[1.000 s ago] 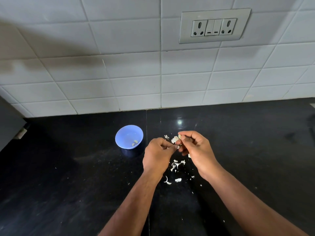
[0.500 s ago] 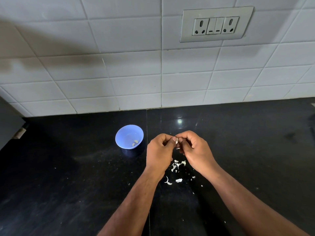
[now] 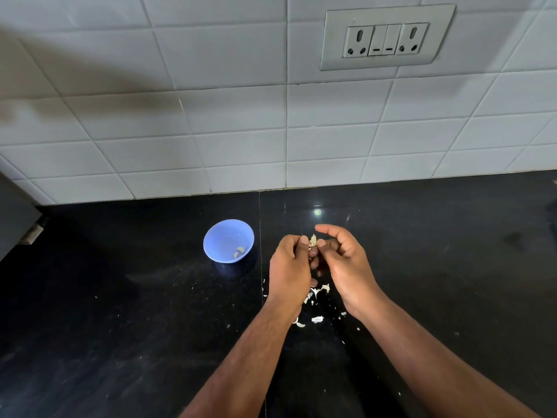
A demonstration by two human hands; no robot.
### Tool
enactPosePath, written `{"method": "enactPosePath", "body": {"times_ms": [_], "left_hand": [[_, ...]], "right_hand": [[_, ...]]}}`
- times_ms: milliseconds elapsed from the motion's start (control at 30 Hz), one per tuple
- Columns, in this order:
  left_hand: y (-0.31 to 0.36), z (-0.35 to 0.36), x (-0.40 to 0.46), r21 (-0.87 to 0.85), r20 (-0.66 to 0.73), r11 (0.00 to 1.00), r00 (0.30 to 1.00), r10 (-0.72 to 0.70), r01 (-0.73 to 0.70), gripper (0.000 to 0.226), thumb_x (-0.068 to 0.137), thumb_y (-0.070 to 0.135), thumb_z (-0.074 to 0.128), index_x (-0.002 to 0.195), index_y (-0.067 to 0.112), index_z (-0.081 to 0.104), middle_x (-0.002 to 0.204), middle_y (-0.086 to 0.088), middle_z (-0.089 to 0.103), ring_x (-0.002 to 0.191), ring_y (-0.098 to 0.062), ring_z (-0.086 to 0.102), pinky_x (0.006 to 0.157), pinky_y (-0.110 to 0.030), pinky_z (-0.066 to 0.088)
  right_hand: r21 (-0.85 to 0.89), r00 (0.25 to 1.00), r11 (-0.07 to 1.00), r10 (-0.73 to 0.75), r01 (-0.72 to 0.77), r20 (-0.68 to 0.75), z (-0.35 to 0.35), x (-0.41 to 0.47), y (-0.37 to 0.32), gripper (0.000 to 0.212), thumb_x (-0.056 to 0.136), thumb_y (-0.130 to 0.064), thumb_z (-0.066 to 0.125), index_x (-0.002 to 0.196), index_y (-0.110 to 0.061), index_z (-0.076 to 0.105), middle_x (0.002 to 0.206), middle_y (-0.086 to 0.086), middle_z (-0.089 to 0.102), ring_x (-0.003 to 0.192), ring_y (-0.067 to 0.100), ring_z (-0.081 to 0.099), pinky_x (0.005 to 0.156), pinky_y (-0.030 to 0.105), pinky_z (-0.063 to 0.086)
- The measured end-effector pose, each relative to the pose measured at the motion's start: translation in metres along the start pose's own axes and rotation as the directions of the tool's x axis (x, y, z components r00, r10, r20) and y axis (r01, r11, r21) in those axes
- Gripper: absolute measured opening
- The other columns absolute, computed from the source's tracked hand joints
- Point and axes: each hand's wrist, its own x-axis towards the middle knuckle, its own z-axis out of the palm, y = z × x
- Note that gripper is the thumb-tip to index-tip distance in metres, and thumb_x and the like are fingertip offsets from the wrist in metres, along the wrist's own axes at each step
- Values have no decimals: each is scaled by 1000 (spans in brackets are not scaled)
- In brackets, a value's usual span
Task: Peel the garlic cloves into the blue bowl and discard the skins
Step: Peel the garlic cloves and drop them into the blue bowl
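A small garlic clove (image 3: 313,240) with loose pale skin sticks up between my two hands above the black counter. My left hand (image 3: 288,267) pinches it with thumb and curled fingers. My right hand (image 3: 343,263) pinches its other side with the thumb and a lower finger, while its index finger is lifted. The blue bowl (image 3: 228,240) stands just left of my left hand and holds a couple of peeled cloves (image 3: 238,251). White skin scraps (image 3: 319,292) lie scattered on the counter below and between my hands.
The black counter (image 3: 120,297) runs back to a white tiled wall (image 3: 211,131) carrying a socket panel (image 3: 387,37). A dark object's edge (image 3: 15,218) stands at the far left. A seam (image 3: 259,212) in the counter passes just right of the bowl.
My right index finger has lifted off the clove and the hands have parted slightly, so the clove's skin tip shows between them. The bowl has not moved.
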Motion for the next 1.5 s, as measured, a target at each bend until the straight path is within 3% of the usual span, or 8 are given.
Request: {"method": "enactPosePath", "body": {"times_ms": [167, 367, 667, 867, 1100, 1233, 1333, 1500], "left_hand": [[-3, -6, 1, 45, -34, 999, 999, 8, -6, 22, 113, 34, 47, 104, 20, 63, 88, -4, 69, 82, -14, 71, 61, -33, 63], [-7, -12, 0, 101, 32, 993, 998, 58, -61, 20, 111, 32, 51, 100, 25, 66, 86, -1, 72, 79, -20, 71, 73, -49, 65], [-6, -13, -1, 65, 46, 994, 996, 83, -86, 22, 111, 34, 51, 102, 24, 68, 92, -1, 73, 86, -18, 71, 82, -46, 63], [-6, -14, -1, 101, 70, 989, 992, 102, -109, 19, 110, 35, 55, 99, 26, 68, 89, -2, 75, 88, -25, 73, 79, -46, 62], [-7, -17, -2, 76, -8, 994, 997, 80, -79, 26, 109, 39, 55, 94, 20, 66, 84, 3, 72, 76, -3, 68, 69, -34, 59], [-11, -19, -1, 161, 31, 983, 996, 82, -86, 12, 99, 39, 71, 94, 29, 66, 94, 10, 70, 86, -3, 65, 81, -32, 57], [-10, -16, -5, 71, 80, 994, 994, 78, -84, 18, 98, 33, 74, 114, 37, 69, 117, 12, 70, 111, -4, 66, 98, -28, 54], [-1, -14, -7, -74, 19, 997, 1000, 24, -23, 12, 96, 29, 78, 107, 26, 74, 104, 10, 78, 100, -3, 72, 89, -29, 59]], "right_hand": [[22, 998, 1000, 11, -10, -58, -2, 2, 2, 28, 106, -5, 54, 126, -21, 66, 80, 2, 70, 67, 17, 65, 69, 31, 59], [-95, 981, 991, 109, -94, 160, -8, 2, 5, 27, 107, -12, 55, 119, -23, 77, 88, 8, 74, 78, 19, 67, 69, 30, 55], [-64, 959, 971, 236, -229, 155, -10, 7, 4, 30, 108, -28, 57, 110, -4, 74, 84, 5, 68, 71, 14, 62, 64, 28, 51], [-65, 987, 990, 131, -125, 89, -11, 2, 7, 15, 103, -16, 66, 107, -18, 80, 86, 7, 74, 74, 14, 65, 63, 26, 53], [13, 996, 1000, 26, -25, -88, -14, 4, 3, 15, 98, -10, 70, 109, -16, 79, 101, 7, 79, 82, 12, 70, 72, 25, 59], [45, 997, 999, 16, -13, -71, -14, 1, 1, 20, 96, -12, 74, 113, -20, 77, 105, 8, 79, 85, 9, 70, 65, 22, 53], [53, 997, 999, 6, -2, -71, -11, -2, 1, 18, 96, -12, 74, 113, -18, 78, 104, 5, 80, 85, 9, 70, 61, 15, 50], [13, 996, 997, -76, 77, -54, -8, -4, 2, 16, 96, -6, 72, 110, -10, 78, 104, 3, 81, 95, 10, 75, 73, 15, 55]]}}
